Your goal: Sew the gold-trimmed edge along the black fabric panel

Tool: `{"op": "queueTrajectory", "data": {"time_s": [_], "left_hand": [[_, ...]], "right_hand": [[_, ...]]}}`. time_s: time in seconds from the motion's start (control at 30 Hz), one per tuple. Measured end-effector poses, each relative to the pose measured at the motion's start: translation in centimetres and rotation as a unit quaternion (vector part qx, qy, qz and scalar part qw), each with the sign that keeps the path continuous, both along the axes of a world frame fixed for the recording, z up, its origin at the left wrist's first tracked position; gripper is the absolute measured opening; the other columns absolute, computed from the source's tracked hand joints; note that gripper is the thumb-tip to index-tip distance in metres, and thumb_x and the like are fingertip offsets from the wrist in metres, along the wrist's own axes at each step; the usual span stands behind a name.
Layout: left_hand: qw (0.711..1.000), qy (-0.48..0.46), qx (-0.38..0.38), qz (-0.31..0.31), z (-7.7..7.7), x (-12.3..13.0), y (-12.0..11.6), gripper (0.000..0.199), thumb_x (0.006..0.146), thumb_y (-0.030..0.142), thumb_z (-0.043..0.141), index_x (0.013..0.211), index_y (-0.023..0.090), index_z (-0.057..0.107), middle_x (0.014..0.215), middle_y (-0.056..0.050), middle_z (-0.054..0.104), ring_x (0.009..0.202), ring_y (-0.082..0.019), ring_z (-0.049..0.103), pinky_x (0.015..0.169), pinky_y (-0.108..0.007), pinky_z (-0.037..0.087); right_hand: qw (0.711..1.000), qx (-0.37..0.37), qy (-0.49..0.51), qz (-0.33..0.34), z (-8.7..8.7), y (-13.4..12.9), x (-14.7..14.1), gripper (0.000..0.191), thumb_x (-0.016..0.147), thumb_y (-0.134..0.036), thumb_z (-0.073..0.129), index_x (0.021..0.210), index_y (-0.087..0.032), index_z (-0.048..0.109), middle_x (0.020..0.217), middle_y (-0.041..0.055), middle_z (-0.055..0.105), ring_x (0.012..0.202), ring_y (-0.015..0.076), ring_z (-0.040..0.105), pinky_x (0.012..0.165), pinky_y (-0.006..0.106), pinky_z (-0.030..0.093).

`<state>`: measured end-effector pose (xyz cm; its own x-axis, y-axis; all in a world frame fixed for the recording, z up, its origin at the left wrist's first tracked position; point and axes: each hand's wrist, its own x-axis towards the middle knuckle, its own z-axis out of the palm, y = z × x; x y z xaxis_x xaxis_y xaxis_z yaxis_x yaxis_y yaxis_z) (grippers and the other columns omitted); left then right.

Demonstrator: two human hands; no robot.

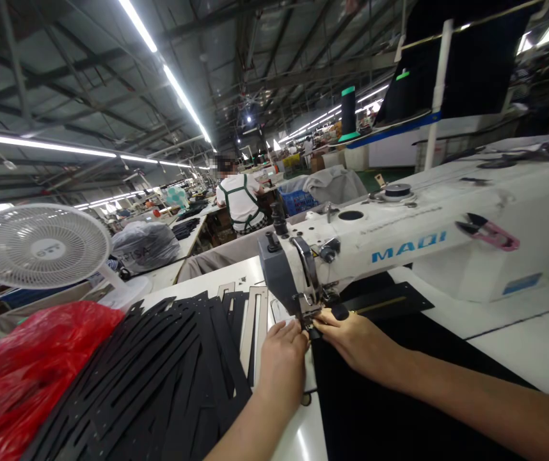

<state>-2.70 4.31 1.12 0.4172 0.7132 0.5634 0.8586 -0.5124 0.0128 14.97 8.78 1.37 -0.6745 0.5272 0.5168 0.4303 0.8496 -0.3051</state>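
A white sewing machine (380,246) lettered MAQI reaches in from the right, and its presser foot (307,315) is low between my hands. My left hand (284,355) is closed, fingers curled close to the left of the foot; whatever they grip is hidden. To the right of the foot, my right hand (354,336) is closed with its fingertips pinching at the top edge of the black fabric (365,410). That fabric spreads under my right forearm and down toward me. Behind the right hand lies a dark flat strip (389,301) with a yellowish line.
Many black cut strips (173,371) are heaped on the left, beside pale slotted pieces (254,326). A red plastic bag (39,371) and a white fan (44,246) stand farther left. Pink-handled thread snips (490,232) rest on the machine. Another person (240,198) works ahead, facing away.
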Motion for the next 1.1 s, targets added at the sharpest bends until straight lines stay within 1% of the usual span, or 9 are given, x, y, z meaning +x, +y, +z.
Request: {"op": "queueTrajectory", "data": {"time_s": [0.23,0.4,0.53,0.63,0.7,0.8,0.87,1.0,1.1], "left_hand": [[1.000,-0.019,0.017,-0.012,0.2,0.3,-0.3,0.017,0.081,0.001,0.052,0.080,0.016,0.060,0.092,-0.009,0.070,0.086,-0.024,0.067,0.079,-0.041,0.055],[0.998,-0.053,0.019,0.004,0.5,0.2,-0.6,0.018,0.076,0.001,0.055,0.077,0.018,0.060,0.093,-0.005,0.070,0.086,-0.023,0.066,0.076,-0.040,0.056],[0.996,-0.083,-0.007,0.020,1.0,-0.1,-2.3,0.033,0.073,0.001,0.053,0.099,0.019,0.061,0.104,-0.007,0.066,0.090,-0.025,0.063,0.076,-0.043,0.055],[0.993,-0.097,-0.064,-0.002,1.4,0.6,-4.8,0.060,0.066,0.001,0.056,0.123,0.020,0.049,0.120,-0.011,0.057,0.108,-0.029,0.055,0.088,-0.049,0.049],[0.985,-0.122,-0.115,-0.036,1.9,1.7,-6.7,0.071,0.062,0.002,0.061,0.129,0.019,0.044,0.127,-0.013,0.052,0.117,-0.031,0.048,0.095,-0.053,0.044],[0.955,-0.201,-0.205,-0.068,3.1,3.6,-8.8,0.045,0.068,0.005,0.065,0.109,0.023,0.060,0.109,-0.006,0.064,0.110,-0.027,0.054,0.103,-0.053,0.036],[0.935,-0.263,-0.233,-0.044,4.1,4.5,-9.7,0.026,0.074,0.007,0.062,0.091,0.026,0.066,0.093,-0.001,0.068,0.103,-0.023,0.058,0.103,-0.049,0.037],[0.916,-0.304,-0.261,0.015,5.7,5.6,-10.4,0.017,0.076,0.011,0.061,0.085,0.024,0.068,0.088,-0.001,0.068,0.094,-0.022,0.061,0.086,-0.035,0.049],[0.910,-0.291,-0.294,0.008,6.1,5.8,-10.9,0.017,0.077,0.011,0.059,0.086,0.023,0.068,0.082,0.000,0.068,0.081,-0.019,0.062,0.077,-0.030,0.050]], "right_hand": [[0.999,-0.008,0.029,-0.022,-0.1,-0.5,0.1,0.021,0.083,-0.009,0.042,0.087,-0.017,0.062,0.094,0.0085,0.063,0.090,0.0216,0.058,0.080,0.033,0.047],[0.998,0.001,0.044,-0.045,-0.4,0.0,-0.4,0.022,0.082,-0.008,0.044,0.097,-0.015,0.059,0.099,0.0102,0.062,0.094,0.0226,0.057,0.086,0.037,0.046],[1.000,0.011,0.012,-0.016,-0.7,-0.7,0.9,0.027,0.084,-0.005,0.037,0.094,-0.014,0.060,0.096,0.0106,0.063,0.091,0.0210,0.059,0.081,0.034,0.049],[0.999,0.045,0.006,-0.010,-0.4,-3.3,3.5,0.028,0.086,-0.006,0.035,0.095,-0.014,0.060,0.093,0.0112,0.064,0.087,0.0215,0.060,0.076,0.034,0.052],[0.998,0.049,0.027,-0.016,0.3,-5.9,5.3,0.028,0.088,-0.007,0.034,0.096,-0.016,0.059,0.086,0.0082,0.065,0.078,0.0190,0.062,0.068,0.030,0.053],[0.994,0.060,0.091,-0.024,2.1,-9.4,7.3,0.026,0.091,-0.012,0.034,0.100,-0.020,0.056,0.081,0.0043,0.067,0.071,0.0154,0.064,0.062,0.024,0.053],[0.991,0.062,0.117,-0.031,3.3,-10.8,7.9,0.023,0.092,-0.015,0.035,0.100,-0.022,0.056,0.083,0.0035,0.068,0.072,0.0153,0.066,0.061,0.022,0.053],[0.992,0.024,0.116,-0.034,4.5,-11.4,8.1,0.025,0.093,-0.016,0.033,0.094,-0.022,0.057,0.081,0.0028,0.068,0.071,0.0154,0.066,0.062,0.023,0.053],[0.995,0.036,0.097,-0.013,3.9,-12.0,8.2,0.025,0.091,-0.014,0.034,0.093,-0.023,0.058,0.075,0.0010,0.067,0.066,0.0140,0.065,0.059,0.022,0.052]]}}
